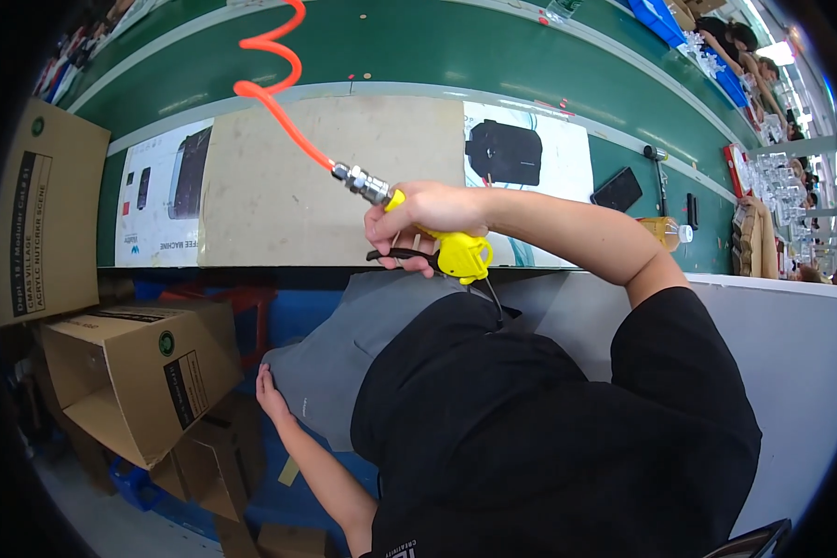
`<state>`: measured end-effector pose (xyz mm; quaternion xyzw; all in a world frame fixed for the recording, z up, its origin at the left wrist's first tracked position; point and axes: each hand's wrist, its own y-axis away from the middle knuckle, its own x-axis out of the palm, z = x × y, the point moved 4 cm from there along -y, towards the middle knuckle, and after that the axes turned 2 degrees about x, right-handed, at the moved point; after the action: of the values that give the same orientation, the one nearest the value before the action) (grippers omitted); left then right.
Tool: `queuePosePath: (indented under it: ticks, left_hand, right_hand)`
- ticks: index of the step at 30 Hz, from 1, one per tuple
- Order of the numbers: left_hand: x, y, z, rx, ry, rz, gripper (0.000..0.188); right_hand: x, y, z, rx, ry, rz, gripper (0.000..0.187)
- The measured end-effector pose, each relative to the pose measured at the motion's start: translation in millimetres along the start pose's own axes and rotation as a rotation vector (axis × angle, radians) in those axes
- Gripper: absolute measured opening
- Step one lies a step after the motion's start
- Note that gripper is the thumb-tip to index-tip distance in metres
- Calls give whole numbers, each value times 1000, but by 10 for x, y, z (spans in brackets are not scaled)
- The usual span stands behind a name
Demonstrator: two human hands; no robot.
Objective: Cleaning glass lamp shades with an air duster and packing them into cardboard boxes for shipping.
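Note:
My right hand (423, 226) is closed around a yellow air blow gun (463, 258) above the front edge of the bench. Its black lever shows by my fingers, and its thin dark nozzle points down toward my lap. From the metal coupling (363, 182) at its other end, an orange coiled air hose (288, 121) runs up and away. Down at the left, my left hand (273, 398) grips the edge of the grey garment (316, 363) over my lap; its fingertips are partly hidden.
A beige board (335, 139) lies on the green bench between printed sheets. A flat black part (504, 152), a phone (617, 190), a hammer (658, 167) and a bottle (665, 232) are to the right. Cardboard boxes (144, 372) stand left. Other people sit far right.

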<state>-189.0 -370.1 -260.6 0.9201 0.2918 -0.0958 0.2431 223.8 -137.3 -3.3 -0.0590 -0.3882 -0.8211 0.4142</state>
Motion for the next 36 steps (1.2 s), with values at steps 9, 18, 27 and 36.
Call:
queuePosePath:
  ticks: [9, 18, 27, 36]
  left_hand:
    - [16, 0, -43, 11, -2, 12, 30]
    - [-37, -23, 59, 25, 23, 10, 30]
    - [-11, 5, -16, 13, 21, -13, 30]
    - [-58, 42, -182, 86, 15, -28, 29]
  right_hand:
    - [-176, -51, -413, 146, 128, -83, 16]
    - [-255, -63, -426, 86, -45, -98, 17]
    - [-371, -140, -328, -112, 90, -234, 17]
    - [-389, -225, -531, -131, 215, -260, 19]
